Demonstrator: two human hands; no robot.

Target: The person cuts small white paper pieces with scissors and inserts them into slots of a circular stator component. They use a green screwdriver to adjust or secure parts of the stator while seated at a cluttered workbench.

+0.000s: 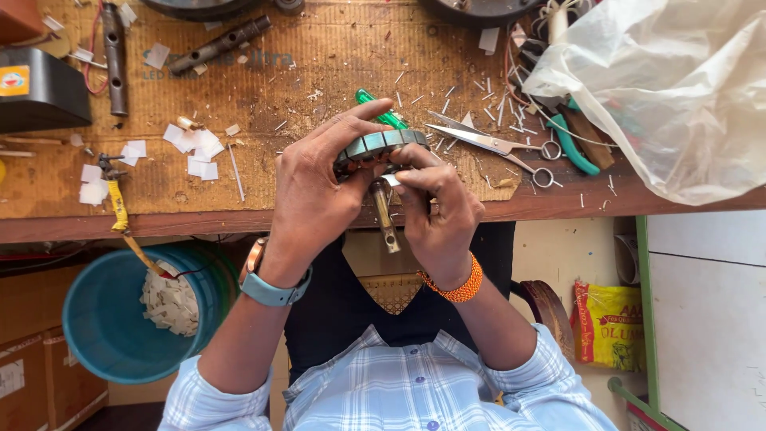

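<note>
Nearest to us, at 6 o'clock, our plaid sleeves run up to both wrists. Our left hand (315, 187), with a watch (267, 279) on its wrist, is curled closed around the left side of a round motor stator (379, 148), fingers laid over its top edge. Our right hand (439, 211), with an orange beaded bracelet (456, 283) on its wrist, is closed on the stator's right side, fingertips pinching near the metal shaft (384, 215) that sticks down toward us. The stator sits at the centre, above the near edge of the wooden workbench (319, 209).

At 8 o'clock, below the bench, stands a blue bucket (132, 315) with paper scraps in it. Just past the stator, at 12 o'clock, lies a green-handled screwdriver (381, 109). At 2 o'clock lie scissors (491, 144), then green-handled pliers (576, 144) and a clear plastic bag (678, 80). At 10 o'clock lie white paper bits (195, 148), and farther off 2 dark metal shafts (219, 45).
</note>
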